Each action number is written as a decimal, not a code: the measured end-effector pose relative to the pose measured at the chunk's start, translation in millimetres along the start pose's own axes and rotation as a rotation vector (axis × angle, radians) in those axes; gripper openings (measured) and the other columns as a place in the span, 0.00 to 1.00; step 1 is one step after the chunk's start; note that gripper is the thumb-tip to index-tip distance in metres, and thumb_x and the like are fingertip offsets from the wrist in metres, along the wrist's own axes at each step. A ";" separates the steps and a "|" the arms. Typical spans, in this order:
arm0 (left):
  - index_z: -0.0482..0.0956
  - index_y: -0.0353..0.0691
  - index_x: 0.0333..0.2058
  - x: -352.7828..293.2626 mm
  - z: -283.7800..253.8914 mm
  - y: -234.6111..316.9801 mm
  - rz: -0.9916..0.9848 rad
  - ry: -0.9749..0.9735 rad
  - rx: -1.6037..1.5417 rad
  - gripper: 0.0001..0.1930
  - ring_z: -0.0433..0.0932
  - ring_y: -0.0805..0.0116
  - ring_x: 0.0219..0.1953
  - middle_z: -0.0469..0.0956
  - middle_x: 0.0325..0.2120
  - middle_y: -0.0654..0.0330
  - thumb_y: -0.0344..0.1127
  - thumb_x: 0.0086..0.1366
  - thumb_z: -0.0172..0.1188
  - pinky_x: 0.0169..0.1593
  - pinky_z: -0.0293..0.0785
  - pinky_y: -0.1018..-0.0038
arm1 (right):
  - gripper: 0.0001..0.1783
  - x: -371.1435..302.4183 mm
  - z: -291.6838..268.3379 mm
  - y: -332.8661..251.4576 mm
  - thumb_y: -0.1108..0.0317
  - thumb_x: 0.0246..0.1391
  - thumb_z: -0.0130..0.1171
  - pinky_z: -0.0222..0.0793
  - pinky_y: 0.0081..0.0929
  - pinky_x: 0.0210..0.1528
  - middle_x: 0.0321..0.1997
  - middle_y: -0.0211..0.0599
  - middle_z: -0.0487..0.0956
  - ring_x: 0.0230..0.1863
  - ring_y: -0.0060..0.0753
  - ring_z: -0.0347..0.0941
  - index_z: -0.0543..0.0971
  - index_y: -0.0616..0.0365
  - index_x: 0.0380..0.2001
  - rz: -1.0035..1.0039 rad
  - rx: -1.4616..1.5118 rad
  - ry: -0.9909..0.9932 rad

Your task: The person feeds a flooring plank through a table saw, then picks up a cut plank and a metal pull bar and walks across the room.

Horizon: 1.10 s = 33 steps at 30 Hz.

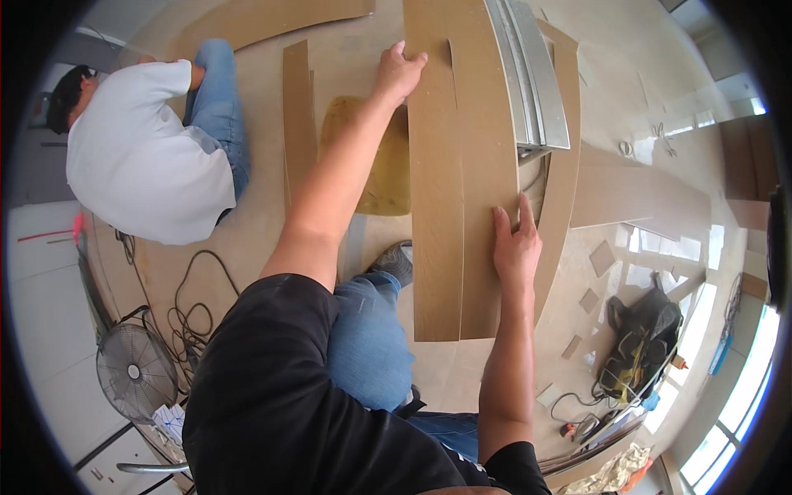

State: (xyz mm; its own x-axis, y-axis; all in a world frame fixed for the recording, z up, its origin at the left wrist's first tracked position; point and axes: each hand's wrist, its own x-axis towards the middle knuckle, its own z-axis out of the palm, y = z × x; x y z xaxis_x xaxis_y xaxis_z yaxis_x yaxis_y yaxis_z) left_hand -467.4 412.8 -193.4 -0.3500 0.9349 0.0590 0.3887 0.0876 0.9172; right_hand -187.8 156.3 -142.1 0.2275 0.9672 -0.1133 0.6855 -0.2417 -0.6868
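Two long wood-coloured planks [483,181] lie side by side in front of me, running away from my body, with a thin seam between them. My left hand [399,74] is closed on the far part of the left plank's [433,206] outer edge, thumb on top. Nearer to me, my right hand [517,247] grips the right plank's outer edge, its thumb on the surface and index finger stretched along the side. The fingers under the edges are hidden. Beside the right plank rests a silvery metal rail piece [532,82]. A yellowish, cushion-like object [384,177] shows partly under the left plank.
A person in a white shirt [148,157] crouches at the left. Other planks [635,194] lie around on the floor. A black fan [136,371] and coiled cable [191,322] are at the lower left. A dark bag [639,338] and small offcuts [602,257] lie at the right.
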 end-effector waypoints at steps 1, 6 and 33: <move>0.65 0.23 0.61 -1.0 -0.2 0.9 0.005 0.011 0.013 0.37 0.78 0.51 0.54 0.75 0.53 0.38 0.44 0.61 0.64 0.55 0.75 0.64 | 0.34 -2.6 -8.3 -10.7 0.51 0.60 0.61 0.71 0.37 0.39 0.27 0.44 0.77 0.31 0.41 0.75 0.70 0.55 0.64 0.067 0.025 -0.050; 0.61 0.25 0.65 -5.2 0.4 0.2 0.000 -0.020 0.033 0.35 0.78 0.59 0.52 0.76 0.53 0.43 0.39 0.65 0.63 0.54 0.75 0.68 | 0.33 -9.8 -11.4 -10.9 0.52 0.61 0.60 0.71 0.38 0.40 0.27 0.45 0.77 0.30 0.41 0.75 0.70 0.55 0.65 0.094 0.054 -0.072; 0.62 0.19 0.61 -30.5 -6.4 9.5 0.039 -0.006 -0.107 0.35 0.80 0.60 0.49 0.79 0.49 0.43 0.37 0.63 0.63 0.51 0.76 0.68 | 0.30 -76.9 -27.0 26.1 0.58 0.62 0.61 0.73 0.39 0.38 0.25 0.49 0.79 0.28 0.43 0.76 0.70 0.54 0.65 0.067 0.062 -0.047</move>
State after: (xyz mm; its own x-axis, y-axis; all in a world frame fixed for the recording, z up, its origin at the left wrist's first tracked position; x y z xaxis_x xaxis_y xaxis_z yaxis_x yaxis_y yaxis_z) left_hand -458.5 383.0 -184.0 -0.3307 0.9391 0.0935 0.3091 0.0141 0.9509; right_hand -168.7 73.5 -132.0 0.2380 0.9519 -0.1930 0.6250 -0.3022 -0.7198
